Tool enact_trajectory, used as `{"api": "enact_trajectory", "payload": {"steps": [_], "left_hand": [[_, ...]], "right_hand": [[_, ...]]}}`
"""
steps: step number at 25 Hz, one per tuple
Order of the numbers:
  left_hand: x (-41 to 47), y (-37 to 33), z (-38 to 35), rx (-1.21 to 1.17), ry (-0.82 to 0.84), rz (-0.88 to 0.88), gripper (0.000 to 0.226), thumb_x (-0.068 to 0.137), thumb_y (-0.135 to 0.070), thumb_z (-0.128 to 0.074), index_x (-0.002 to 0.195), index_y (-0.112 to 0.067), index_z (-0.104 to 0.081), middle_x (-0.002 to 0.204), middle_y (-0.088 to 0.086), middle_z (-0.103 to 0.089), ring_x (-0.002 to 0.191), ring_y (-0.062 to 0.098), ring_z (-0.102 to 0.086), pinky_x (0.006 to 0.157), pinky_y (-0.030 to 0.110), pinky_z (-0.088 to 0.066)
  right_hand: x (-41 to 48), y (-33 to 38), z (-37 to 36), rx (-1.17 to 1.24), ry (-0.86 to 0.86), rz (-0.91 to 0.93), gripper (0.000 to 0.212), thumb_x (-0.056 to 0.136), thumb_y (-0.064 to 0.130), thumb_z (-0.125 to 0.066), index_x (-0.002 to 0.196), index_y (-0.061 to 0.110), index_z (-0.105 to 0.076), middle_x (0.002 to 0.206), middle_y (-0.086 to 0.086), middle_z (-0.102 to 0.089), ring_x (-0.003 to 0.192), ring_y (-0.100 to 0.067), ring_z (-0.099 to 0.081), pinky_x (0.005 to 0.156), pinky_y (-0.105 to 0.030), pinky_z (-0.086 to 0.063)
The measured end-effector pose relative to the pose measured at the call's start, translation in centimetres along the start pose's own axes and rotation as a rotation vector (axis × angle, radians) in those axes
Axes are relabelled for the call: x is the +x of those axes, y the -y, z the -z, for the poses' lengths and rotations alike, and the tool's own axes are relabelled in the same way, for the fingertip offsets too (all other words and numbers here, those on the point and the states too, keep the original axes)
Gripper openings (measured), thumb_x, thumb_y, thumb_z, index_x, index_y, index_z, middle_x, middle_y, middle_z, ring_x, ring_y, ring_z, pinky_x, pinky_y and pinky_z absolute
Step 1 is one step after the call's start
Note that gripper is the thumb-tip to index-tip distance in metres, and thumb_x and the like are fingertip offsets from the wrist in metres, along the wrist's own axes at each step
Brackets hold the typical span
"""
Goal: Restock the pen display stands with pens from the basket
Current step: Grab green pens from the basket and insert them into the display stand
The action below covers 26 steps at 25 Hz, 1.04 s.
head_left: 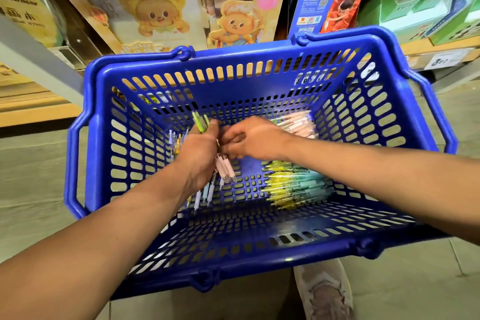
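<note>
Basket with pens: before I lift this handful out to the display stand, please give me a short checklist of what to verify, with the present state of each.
1. The left hand grips a handful of pens: ok.
2. Handful aligned: not ok; green ends stick up, pink and white ones hang below the hand.
3. The right hand holds something: cannot tell; its curled fingers meet the handful.
4. Stock in the basket: ok; a pink pile and a yellow-teal pile lie there.
5. Free slot on a display stand: cannot tell; none shows in this view.
</note>
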<state>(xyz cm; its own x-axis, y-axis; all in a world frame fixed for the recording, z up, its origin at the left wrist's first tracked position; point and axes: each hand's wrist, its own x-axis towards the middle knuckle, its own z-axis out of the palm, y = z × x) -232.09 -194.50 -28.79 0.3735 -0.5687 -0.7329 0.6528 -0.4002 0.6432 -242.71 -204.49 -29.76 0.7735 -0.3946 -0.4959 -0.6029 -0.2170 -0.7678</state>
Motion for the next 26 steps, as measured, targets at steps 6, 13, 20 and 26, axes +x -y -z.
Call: {"api": "enact_trajectory", "payload": {"steps": [6, 13, 20, 26], "left_hand": [[0.1, -0.3, 1.4, 0.049, -0.059, -0.004, 0.015, 0.107, -0.022, -0.048, 0.115, -0.008, -0.048, 0.073, 0.003, -0.053, 0.06, 0.017, -0.053, 0.064, 0.037, -0.051], [-0.3, -0.4, 1.4, 0.134, 0.018, 0.063, 0.011, 0.098, -0.015, -0.063, 0.097, -0.007, -0.057, 0.058, -0.002, -0.048, 0.047, 0.01, -0.042, 0.046, 0.026, -0.046], [-0.3, -0.1, 1.1, 0.181, -0.006, 0.095, 0.044, 0.099, -0.013, -0.062, 0.136, 0.008, -0.051, 0.06, -0.001, -0.054, 0.046, 0.01, -0.044, 0.044, 0.024, -0.046], [-0.1, 0.1, 1.3, 0.155, 0.031, 0.112, 0.031, 0.1, -0.014, -0.06, 0.124, 0.006, -0.062, 0.065, 0.002, -0.064, 0.051, 0.013, -0.053, 0.051, 0.027, -0.053]], "right_hand": [[1.7, -5.8, 5.1, -0.822, -0.037, -0.082, 0.027, 0.098, 0.01, -0.06, 0.12, 0.021, -0.068, 0.116, -0.003, -0.07, 0.097, -0.022, -0.068, 0.085, -0.035, -0.058], [2.0, -9.0, 7.1, -1.208, 0.088, -0.056, 0.039, 0.091, -0.003, -0.051, 0.121, 0.018, -0.064, 0.112, -0.008, -0.069, 0.084, -0.029, -0.067, 0.068, -0.036, -0.059], [1.9, -8.7, 7.6, -1.26, 0.209, 0.084, 0.024, 0.095, 0.006, -0.054, 0.112, 0.019, -0.063, 0.117, -0.002, -0.062, 0.087, -0.025, -0.064, 0.071, -0.036, -0.057], [1.3, -8.4, 6.1, -1.427, 0.171, 0.028, 0.031, 0.095, -0.003, -0.056, 0.124, 0.009, -0.057, 0.099, -0.007, -0.063, 0.074, -0.027, -0.064, 0.062, -0.036, -0.056]]}}
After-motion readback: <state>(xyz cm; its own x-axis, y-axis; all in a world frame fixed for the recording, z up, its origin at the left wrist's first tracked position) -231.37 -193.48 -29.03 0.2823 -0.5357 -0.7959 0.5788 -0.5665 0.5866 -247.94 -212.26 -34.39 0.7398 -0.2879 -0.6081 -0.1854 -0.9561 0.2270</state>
